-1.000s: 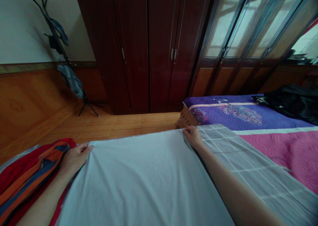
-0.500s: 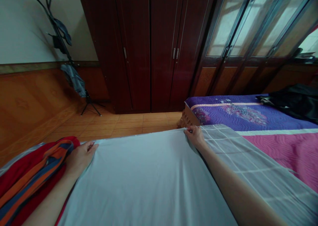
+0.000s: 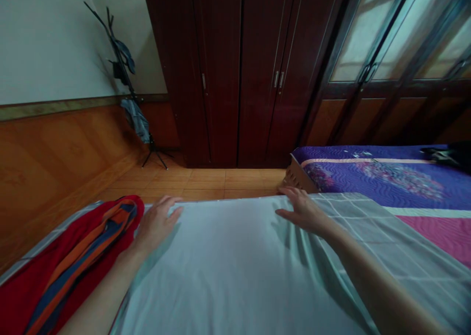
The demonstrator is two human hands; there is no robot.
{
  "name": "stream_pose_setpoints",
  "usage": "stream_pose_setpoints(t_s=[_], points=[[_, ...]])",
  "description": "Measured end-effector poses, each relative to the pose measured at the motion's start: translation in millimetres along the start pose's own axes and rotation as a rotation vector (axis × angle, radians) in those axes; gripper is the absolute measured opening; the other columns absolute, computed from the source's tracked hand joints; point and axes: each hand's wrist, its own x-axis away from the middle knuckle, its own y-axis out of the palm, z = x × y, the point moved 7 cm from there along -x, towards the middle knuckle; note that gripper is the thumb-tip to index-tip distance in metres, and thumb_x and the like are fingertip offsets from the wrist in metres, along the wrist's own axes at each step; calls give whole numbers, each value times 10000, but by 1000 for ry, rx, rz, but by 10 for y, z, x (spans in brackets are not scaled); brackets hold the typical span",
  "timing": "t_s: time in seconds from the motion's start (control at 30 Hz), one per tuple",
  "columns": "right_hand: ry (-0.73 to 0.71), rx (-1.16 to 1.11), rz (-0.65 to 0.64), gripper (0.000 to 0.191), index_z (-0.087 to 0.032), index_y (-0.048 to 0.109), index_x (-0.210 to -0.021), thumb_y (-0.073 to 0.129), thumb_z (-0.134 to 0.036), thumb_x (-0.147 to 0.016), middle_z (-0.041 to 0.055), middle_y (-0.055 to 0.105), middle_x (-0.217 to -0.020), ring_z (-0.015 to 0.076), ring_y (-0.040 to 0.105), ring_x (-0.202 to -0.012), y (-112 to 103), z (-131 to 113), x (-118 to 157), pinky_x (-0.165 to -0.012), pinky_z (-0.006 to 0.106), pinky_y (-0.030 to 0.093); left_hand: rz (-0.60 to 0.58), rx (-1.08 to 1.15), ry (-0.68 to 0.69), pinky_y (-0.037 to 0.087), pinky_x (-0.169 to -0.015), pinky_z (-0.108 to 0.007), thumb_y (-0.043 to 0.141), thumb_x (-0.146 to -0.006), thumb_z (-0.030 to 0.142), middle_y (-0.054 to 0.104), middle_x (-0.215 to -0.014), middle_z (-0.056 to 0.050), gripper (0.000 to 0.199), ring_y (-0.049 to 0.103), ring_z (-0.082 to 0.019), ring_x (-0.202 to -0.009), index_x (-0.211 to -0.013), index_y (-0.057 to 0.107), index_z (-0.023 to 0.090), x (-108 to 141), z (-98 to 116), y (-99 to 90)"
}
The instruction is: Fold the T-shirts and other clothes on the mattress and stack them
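A pale, light blue-white cloth [image 3: 228,256] lies spread out in front of me, with soft creases on its right side. Near its far left corner is my left hand [image 3: 159,219], fingers apart and thumb stretched inward. My right hand [image 3: 302,210] is by the far right corner, fingers spread, thumb pointing left over the cloth. Neither hand grips anything; whether the palms touch the cloth is hard to tell. Left of my left hand lies a red cloth item [image 3: 121,217] with orange and blue stripes. Under the pale cloth, a grey checked sheet [image 3: 382,246] shows at the right.
Behind the far edge is a tiled floor [image 3: 202,185], then a dark red wardrobe [image 3: 221,104]. A coat stand [image 3: 127,80] with hanging items leans at left. At right is a purple and pink bedspread [image 3: 349,178] with a dark item [image 3: 452,156] on it.
Both hands have let go of the cloth's far corners and opened, and the left has moved inward. The view has turned a little to the left.
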Motion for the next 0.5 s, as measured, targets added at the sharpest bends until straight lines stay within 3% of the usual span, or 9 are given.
stream_pose_setpoints(t_s=[0.1, 0.2, 0.27, 0.4, 0.47, 0.5], points=[[-213, -173, -255, 704, -280, 364, -1412, 575, -505, -780, 72, 397, -1437, 287, 374, -1301, 172, -663, 156, -1027, 446, 350, -298, 106, 280, 305, -1083, -375, 367, -917, 489, 440, -1419, -52, 486, 382, -228, -1308, -1313, 504, 243, 153, 493, 304], [-283, -179, -417, 737, -253, 327, -1439, 523, -585, -810, 96, 289, -1498, 297, 268, -1364, 421, -970, 292, -1071, 463, 292, -495, 33, 376, 145, -1140, -455, 348, -916, 561, 239, -1524, -29, 599, 185, -250, -1404, -1447, 275, 293, 335, 576, 579], [-268, -87, -413, 709, -200, 349, -1431, 464, -588, -848, 125, 280, -1497, 312, 229, -1376, 536, -844, 283, -1095, 489, 230, -536, -37, 332, 84, -1144, -478, 310, -919, 581, 169, -1538, -33, 642, 124, -252, -1417, -1469, 189, 274, 359, 388, 667], [-43, 134, -202, 634, -132, 403, -1396, 379, -529, -902, 167, 346, -1458, 335, 262, -1358, 511, -137, 124, -1075, 518, 241, -449, -150, 138, 86, -1142, -474, 283, -926, 561, 168, -1534, -63, 650, 117, -254, -1418, -1469, 212, 211, 253, -95, 619], [71, 202, -115, 655, -98, 431, -1371, 391, -540, -889, 208, 360, -1439, 353, 291, -1342, 455, 68, 93, -1053, 517, 273, -389, -168, 109, 92, -1138, -480, 294, -920, 568, 171, -1532, -76, 662, 114, -265, -1418, -1467, 226, 202, 228, -127, 577], [78, 212, -87, 678, -92, 429, -1371, 402, -556, -878, 219, 345, -1444, 358, 285, -1344, 441, 61, 93, -1052, 516, 275, -382, -158, 135, 93, -1137, -478, 300, -916, 578, 166, -1534, -74, 669, 107, -266, -1419, -1468, 220, 210, 234, -69, 579]])
